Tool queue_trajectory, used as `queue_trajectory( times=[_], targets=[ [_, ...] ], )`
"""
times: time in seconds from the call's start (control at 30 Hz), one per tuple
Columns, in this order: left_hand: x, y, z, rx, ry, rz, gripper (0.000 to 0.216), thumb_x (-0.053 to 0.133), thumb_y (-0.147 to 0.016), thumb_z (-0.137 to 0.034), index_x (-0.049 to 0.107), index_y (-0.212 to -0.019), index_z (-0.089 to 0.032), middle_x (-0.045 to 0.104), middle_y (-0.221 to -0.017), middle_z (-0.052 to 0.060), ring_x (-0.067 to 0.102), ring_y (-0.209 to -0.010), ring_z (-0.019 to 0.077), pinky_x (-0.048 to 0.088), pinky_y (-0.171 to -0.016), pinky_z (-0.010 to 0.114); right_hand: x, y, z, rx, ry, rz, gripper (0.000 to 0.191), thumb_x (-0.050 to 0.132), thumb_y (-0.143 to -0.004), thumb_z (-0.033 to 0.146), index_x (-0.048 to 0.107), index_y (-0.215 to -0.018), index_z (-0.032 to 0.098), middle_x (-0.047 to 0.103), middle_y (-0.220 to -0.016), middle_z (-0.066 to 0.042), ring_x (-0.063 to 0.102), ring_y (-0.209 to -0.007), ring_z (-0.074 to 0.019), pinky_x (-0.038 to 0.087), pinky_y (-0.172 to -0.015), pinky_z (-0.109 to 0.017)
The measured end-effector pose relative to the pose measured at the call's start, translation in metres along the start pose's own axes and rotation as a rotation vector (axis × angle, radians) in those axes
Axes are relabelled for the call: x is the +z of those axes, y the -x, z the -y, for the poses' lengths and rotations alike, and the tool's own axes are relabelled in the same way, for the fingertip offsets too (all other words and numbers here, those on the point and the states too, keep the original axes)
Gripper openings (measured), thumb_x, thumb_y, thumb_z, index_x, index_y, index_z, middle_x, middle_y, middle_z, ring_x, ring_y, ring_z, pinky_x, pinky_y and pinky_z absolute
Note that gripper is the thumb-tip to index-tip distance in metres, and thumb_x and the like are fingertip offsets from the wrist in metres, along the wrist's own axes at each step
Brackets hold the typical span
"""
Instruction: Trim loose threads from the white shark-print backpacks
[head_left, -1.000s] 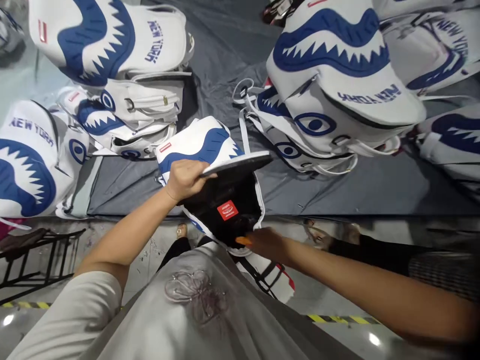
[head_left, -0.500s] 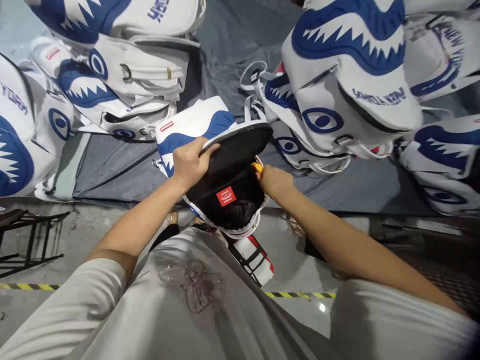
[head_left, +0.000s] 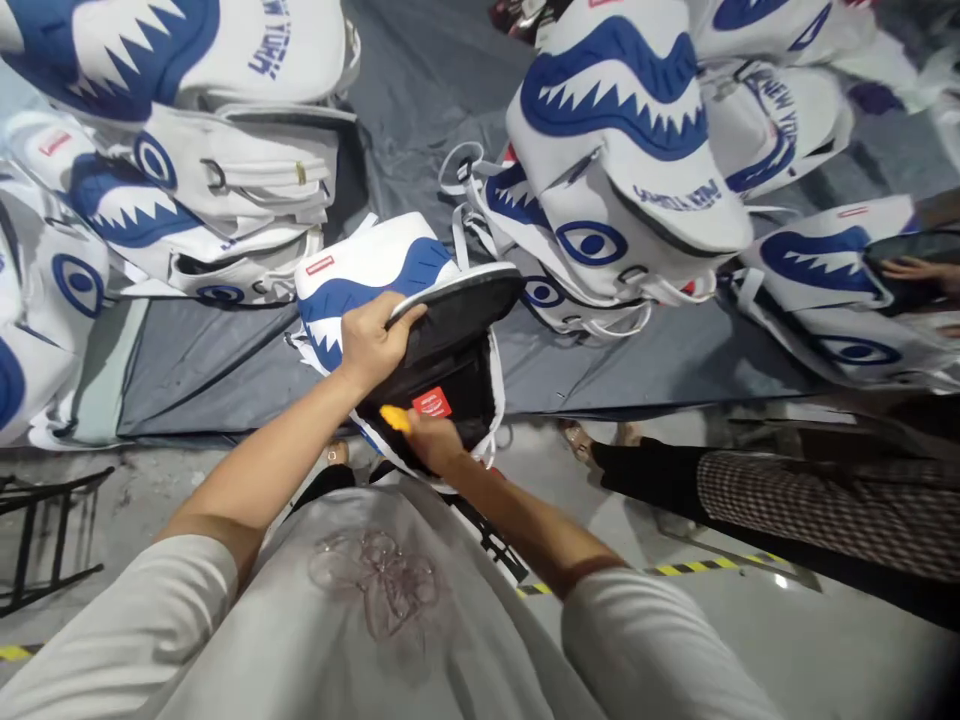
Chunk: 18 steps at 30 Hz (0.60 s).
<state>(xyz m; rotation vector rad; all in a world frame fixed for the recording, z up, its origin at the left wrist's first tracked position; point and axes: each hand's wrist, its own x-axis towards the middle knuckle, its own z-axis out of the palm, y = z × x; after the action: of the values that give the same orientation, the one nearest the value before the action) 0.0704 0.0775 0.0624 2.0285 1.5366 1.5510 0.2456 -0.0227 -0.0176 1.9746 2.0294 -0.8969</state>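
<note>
A white and blue backpack point(head_left: 367, 262) with a shark-tooth pattern lies in front of me at the table's edge, its top open and its black lining showing. My left hand point(head_left: 375, 345) pinches the edge of its lifted flap point(head_left: 472, 298). In my right hand point(head_left: 436, 442) is a small orange-yellow tool point(head_left: 394, 417), held over the near left rim of the opening. Its working end is hidden, so I cannot tell its kind. A red label point(head_left: 433, 403) is visible on the lining beside my right fingers.
Similar backpacks are stacked to the left point(head_left: 225, 160) and right point(head_left: 607, 150) on the grey-covered table point(head_left: 225, 370). At the far right a co-worker's hand point(head_left: 911, 270) is at another backpack point(head_left: 832, 270). A black metal frame point(head_left: 45, 540) stands at the lower left.
My right hand has moved with the orange-yellow tool from the opening's right side to its near left rim. My left hand still holds the flap. The view has shifted rightward.
</note>
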Motion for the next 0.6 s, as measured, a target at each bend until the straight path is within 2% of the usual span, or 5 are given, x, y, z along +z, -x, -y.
queue_trajectory(
  times=[0.07,0.17,0.23,0.37,0.6],
  targets=[
    [-0.006,-0.001,0.006,0.024,-0.033,0.011,0.046,0.049,-0.098,-0.053,0.063,-0.071,-0.019,0.059,-0.059,-0.001,0.05,-0.052,0.0102,0.035,-0.055,0.024,0.017,-0.016,0.003,0.014,-0.051,-0.064,0.031,0.071,-0.085,0.041,0.068,-0.106,0.017,0.074,-0.093,-0.01,0.07,-0.088,-0.0206,0.044,-0.072,-0.023],
    [-0.013,-0.005,0.018,0.026,-0.085,-0.033,0.049,0.047,-0.098,-0.056,0.062,-0.07,-0.019,0.057,-0.058,-0.002,0.049,-0.052,0.0103,0.034,-0.055,0.025,0.027,-0.033,-0.011,0.17,-0.103,-0.207,0.043,0.034,-0.103,0.038,0.06,-0.121,0.009,0.073,-0.095,-0.017,0.069,-0.083,-0.0218,0.043,-0.066,-0.026],
    [-0.012,-0.008,0.023,0.03,-0.099,-0.049,0.051,0.045,-0.098,-0.059,0.061,-0.07,-0.019,0.056,-0.058,-0.002,0.049,-0.053,0.0102,0.034,-0.056,0.024,0.031,-0.038,-0.02,0.237,-0.141,-0.267,0.052,0.019,-0.106,0.037,0.056,-0.126,0.007,0.072,-0.098,-0.018,0.069,-0.085,-0.0228,0.043,-0.065,-0.027],
    [-0.003,-0.016,0.022,0.074,-0.104,-0.008,0.051,0.044,-0.099,-0.058,0.061,-0.071,-0.019,0.057,-0.06,-0.001,0.051,-0.054,0.0109,0.036,-0.057,0.025,0.04,-0.035,-0.024,0.226,-0.212,-0.266,0.046,0.038,-0.101,0.047,0.059,-0.12,0.012,0.073,-0.091,-0.012,0.069,-0.083,-0.023,0.043,-0.067,-0.026],
    [0.01,-0.025,0.014,0.142,-0.066,0.096,0.053,0.04,-0.099,-0.061,0.064,-0.076,-0.02,0.061,-0.063,0.002,0.057,-0.057,0.0136,0.04,-0.059,0.027,0.039,-0.027,-0.024,0.237,-0.281,-0.258,0.049,0.035,-0.101,0.048,0.06,-0.123,0.012,0.073,-0.094,-0.012,0.07,-0.087,-0.0234,0.048,-0.073,-0.029]
  ],
)
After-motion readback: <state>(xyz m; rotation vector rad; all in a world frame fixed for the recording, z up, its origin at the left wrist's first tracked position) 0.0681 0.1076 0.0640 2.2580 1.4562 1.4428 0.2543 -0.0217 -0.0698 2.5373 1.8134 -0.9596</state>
